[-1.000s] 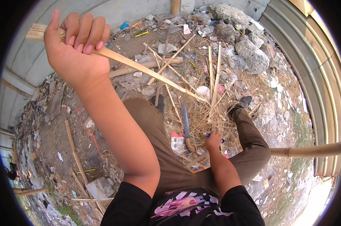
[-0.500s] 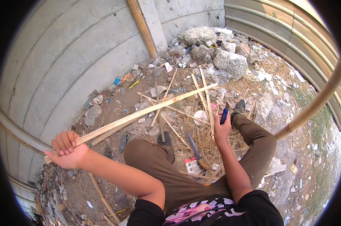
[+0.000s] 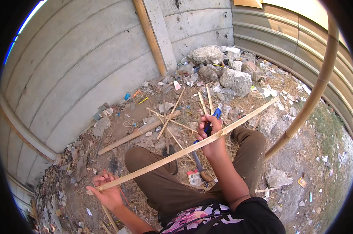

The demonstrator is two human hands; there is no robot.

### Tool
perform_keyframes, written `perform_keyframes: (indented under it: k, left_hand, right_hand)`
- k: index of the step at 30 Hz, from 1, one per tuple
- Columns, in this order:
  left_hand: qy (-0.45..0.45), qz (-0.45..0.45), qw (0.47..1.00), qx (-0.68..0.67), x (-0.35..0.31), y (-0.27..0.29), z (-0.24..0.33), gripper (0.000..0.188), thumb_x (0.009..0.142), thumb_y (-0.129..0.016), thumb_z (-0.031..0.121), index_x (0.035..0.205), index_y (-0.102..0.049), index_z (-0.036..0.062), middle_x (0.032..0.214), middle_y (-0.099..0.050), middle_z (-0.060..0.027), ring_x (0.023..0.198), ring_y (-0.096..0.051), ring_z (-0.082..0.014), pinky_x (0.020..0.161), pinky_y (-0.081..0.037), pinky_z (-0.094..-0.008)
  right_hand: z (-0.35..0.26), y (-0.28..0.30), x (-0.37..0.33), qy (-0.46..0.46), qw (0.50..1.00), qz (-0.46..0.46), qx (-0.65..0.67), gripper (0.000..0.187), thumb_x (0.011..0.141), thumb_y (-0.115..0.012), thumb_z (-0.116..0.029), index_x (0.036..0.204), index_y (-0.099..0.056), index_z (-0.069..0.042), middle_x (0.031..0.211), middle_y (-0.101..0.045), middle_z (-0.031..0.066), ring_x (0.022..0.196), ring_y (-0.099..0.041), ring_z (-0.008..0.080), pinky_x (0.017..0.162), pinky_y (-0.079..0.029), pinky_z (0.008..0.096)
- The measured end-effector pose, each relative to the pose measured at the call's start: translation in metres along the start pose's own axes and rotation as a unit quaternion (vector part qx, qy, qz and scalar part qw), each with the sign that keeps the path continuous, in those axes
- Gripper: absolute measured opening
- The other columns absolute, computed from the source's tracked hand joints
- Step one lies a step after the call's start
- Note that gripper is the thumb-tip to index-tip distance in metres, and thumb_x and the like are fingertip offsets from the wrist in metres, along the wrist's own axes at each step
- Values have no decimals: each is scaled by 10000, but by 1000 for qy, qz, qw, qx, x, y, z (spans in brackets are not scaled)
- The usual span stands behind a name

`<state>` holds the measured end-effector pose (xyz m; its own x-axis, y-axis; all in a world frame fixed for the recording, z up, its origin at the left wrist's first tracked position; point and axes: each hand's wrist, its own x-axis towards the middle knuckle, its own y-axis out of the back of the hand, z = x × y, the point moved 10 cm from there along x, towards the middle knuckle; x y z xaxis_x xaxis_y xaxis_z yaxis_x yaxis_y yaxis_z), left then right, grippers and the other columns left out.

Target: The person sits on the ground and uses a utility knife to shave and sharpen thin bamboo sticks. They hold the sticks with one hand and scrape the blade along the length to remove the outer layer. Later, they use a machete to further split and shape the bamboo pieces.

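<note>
A long pale bamboo strip [image 3: 165, 161] slants across in front of me, its left end low and its right end raised. My left hand [image 3: 109, 194] grips it close to the left end, with the thumb along the strip. My right hand [image 3: 210, 142] is closed around a blue-handled knife [image 3: 217, 114], which points away from me. The strip crosses over my right hand near the wrist; I cannot tell whether they touch. Below it a large knife with a wooden handle [image 3: 202, 174] lies on the ground between my legs, partly hidden by the strip.
Several thin bamboo strips [image 3: 172, 113] lie crossed on the littered ground beyond my knees, beside a thicker bamboo piece [image 3: 141, 130]. Rocks [image 3: 235, 82] are heaped by the concrete wall [image 3: 83, 66]. A bamboo pole [image 3: 301, 121] rises at the right.
The strip has swung nearer to me, its far end moving right and its left end down with my left hand. My right hand has moved left and away, still holding the knife.
</note>
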<state>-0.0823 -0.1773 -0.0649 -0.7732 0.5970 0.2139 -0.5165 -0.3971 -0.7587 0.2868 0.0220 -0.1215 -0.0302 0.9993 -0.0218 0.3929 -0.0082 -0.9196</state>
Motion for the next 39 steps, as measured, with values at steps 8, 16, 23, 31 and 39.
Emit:
perform_keyframes:
  k: [8, 16, 23, 31, 39]
  left_hand:
    - [302, -130, 942, -65, -45, 95, -1, 642, 1069, -308, 559, 1053, -597, -14, 573, -436, -78, 539, -444, -194, 532, -413, -339]
    - [192, -48, 978, -58, -12, 105, -7, 596, 1051, -422, 529, 1134, -624, -26, 923, -661, -154, 825, -627, -242, 700, -492, -346]
    - [254, 6, 965, -64, -22, 87, -120, 632, 1016, -464, 582, 1317, -529, 30, 1334, -622, -125, 1203, -592, -215, 865, -470, -362]
    - [250, 0, 964, -94, 12, 89, -184, 651, 1010, -459, 598, 1392, -457, 71, 1465, -525, -58, 1317, -489, -168, 951, -420, -379]
    - [447, -193, 862, 139, 21, 89, -308, 632, 1022, -524, 502, 1420, -458, 16, 1477, -511, -110, 1319, -492, -215, 1031, -405, -417]
  right_hand:
    - [23, -22, -20, -144, 983, -7, 110, 169, 917, -602, -200, 805, -535, -93, 656, -480, 0, 519, -418, 113, 489, -392, 263]
    - [32, 85, 37, -151, 986, 72, 20, 158, 919, -558, -219, 817, -508, -109, 655, -473, 4, 504, -419, 119, 487, -393, 292]
    - [78, 148, 38, -209, 969, 123, -41, 153, 916, -512, -203, 801, -488, -106, 635, -447, 0, 491, -400, 135, 490, -383, 315]
    - [101, 163, 28, -253, 949, 190, -16, 125, 883, -528, -189, 806, -472, -107, 626, -429, 5, 491, -394, 137, 496, -387, 315]
    - [102, 149, 29, -258, 951, 170, -34, 138, 909, -518, -195, 820, -465, -105, 633, -438, 9, 496, -395, 133, 500, -377, 314]
